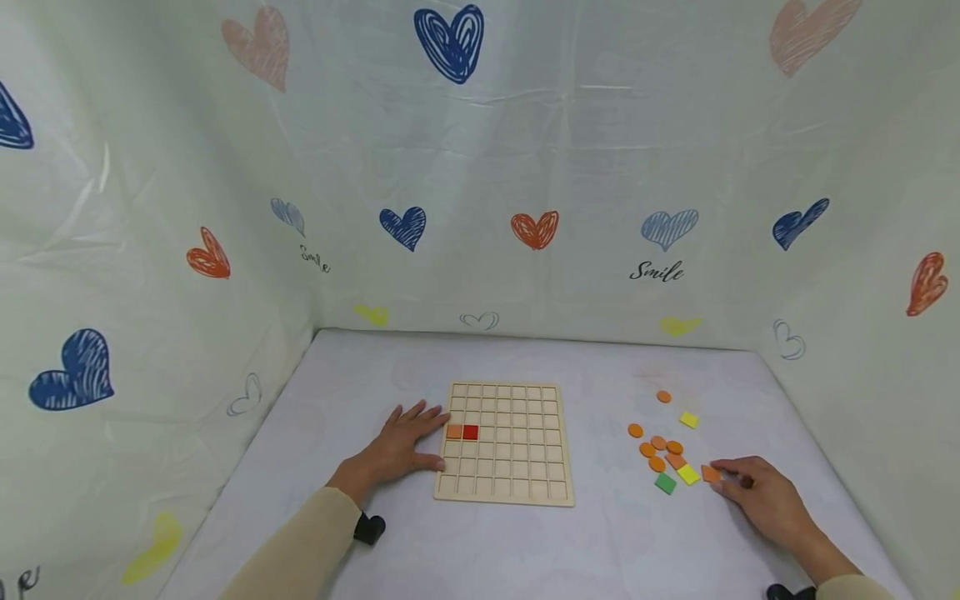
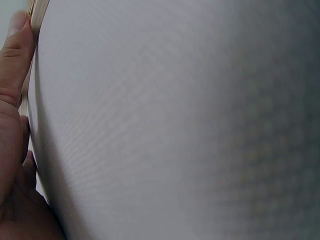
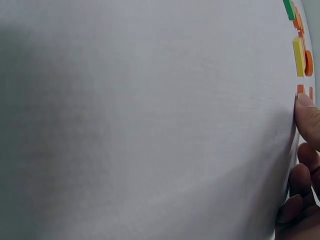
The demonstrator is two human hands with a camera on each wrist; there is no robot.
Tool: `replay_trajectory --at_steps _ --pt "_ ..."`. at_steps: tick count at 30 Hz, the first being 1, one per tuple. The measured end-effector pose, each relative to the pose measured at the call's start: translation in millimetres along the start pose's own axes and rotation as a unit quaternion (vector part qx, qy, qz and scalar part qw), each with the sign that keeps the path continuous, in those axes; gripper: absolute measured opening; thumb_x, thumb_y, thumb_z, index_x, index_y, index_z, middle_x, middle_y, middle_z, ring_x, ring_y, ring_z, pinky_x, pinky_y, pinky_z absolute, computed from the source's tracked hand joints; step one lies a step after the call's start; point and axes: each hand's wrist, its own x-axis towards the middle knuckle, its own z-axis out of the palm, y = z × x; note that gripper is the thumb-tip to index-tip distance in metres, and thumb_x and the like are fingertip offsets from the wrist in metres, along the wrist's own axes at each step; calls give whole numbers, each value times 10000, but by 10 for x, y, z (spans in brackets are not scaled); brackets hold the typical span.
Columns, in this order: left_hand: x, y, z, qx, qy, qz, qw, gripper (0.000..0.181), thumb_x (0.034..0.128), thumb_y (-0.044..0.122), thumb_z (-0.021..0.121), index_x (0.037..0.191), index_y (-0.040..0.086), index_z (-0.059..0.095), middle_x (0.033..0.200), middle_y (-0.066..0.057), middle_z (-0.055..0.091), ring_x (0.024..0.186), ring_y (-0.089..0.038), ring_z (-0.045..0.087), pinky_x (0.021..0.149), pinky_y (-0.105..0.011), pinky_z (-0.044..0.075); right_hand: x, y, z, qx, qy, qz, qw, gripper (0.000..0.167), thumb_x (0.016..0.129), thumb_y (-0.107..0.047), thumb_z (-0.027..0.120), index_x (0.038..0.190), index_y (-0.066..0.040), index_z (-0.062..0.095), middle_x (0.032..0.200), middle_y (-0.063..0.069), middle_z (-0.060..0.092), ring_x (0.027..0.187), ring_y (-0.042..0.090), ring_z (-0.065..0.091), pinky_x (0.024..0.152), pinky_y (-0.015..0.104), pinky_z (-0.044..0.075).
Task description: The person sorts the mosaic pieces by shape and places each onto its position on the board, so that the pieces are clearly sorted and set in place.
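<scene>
Board [image 1: 504, 488] under touch of spread left hand [image 1: 401, 446] has two squares [image 1: 470, 432] set; right hand [image 1: 767, 502] pinches orange piece [image 1: 710, 473], loose pieces [image 1: 657, 464] remain left of it

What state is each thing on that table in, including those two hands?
Left hand: open, touching the board's left edge.
Right hand: pinching an orange tile.
Wooden grid board: lying flat, two cells filled, the others bare.
Orange square: set in a cell.
Red square: set in the cell beside it.
Orange discs: loose, off the board.
Yellow tiles: loose, off the board.
Green tile: loose, off the board.
</scene>
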Motion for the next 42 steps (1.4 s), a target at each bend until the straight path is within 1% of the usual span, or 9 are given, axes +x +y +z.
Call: replay_trajectory --at_steps 4,8,10,14,17,21,30,34,42 --pt "-10 23 -15 10 -26 -46 10000 906 855 564 815 1616 229 457 1702 -47 389 1638 -330 183 1329 -607 38 14 -6 7 -50 65 39 10000 375 902 -164 829 1210 31 741 1089 168 654 888 247 513 647 282 391" --pt "-15 38 -23 -13 -34 -69 10000 901 858 556 819 1615 226 459 1703 -48 388 1639 -326 179 1330 -606 36 28 5 -15 -55 -27 56 10000 391 924 -216 814 1222 24 735 1105 173 664 886 243 521 654 278 400" --pt "-14 41 -23 -17 -37 -74 10000 904 855 560 819 1615 226 460 1703 -48 387 1640 -325 178 1331 -603 36 32 16 -38 16 -92 92 9999 415 944 -254 796 1246 21 722 1124 187 682 888 244 539 673 282 427" --pt "-9 36 -18 14 -35 -69 10000 910 851 574 815 1615 229 459 1703 -47 387 1640 -322 179 1331 -602 38 25 46 -75 170 40 103 9998 423 961 -271 778 1268 12 708 1100 190 736 908 267 622 709 316 510" --pt "-6 31 -12 20 -22 -68 10000 909 850 575 814 1614 231 461 1703 -43 388 1640 -321 181 1331 -602 40 22 67 -75 226 230 93 9994 402 953 -243 787 1257 8 712 1059 198 758 913 282 668 694 307 530" --pt "-1 27 -11 21 -31 -65 10000 908 851 576 813 1615 237 459 1705 -37 384 1641 -319 175 1332 -601 35 31 81 -65 262 296 72 9992 394 947 -215 797 1255 14 710 1044 211 762 880 268 675 654 269 517" --pt "-2 21 -12 6 -39 -81 10000 909 846 575 815 1611 231 465 1704 -43 387 1639 -325 181 1329 -607 44 59 77 -59 242 304 21 9992 344 952 -140 776 1253 12 708 1039 192 757 882 248 658 633 218 498" --pt "-1 15 -11 8 -32 -76 10000 911 845 580 813 1612 233 464 1705 -40 385 1639 -326 180 1329 -610 47 80 59 -58 251 362 5 9990 338 947 -115 777 1245 27 705 1028 211 753 871 270 664 638 253 500" --pt "7 2 -4 14 -30 -17 10000 914 844 586 812 1613 236 463 1703 -39 387 1636 -331 188 1326 -615 55 104 26 -57 286 328 59 9990 350 947 -107 771 1263 22 697 1057 224 748 895 286 668 630 228 503"
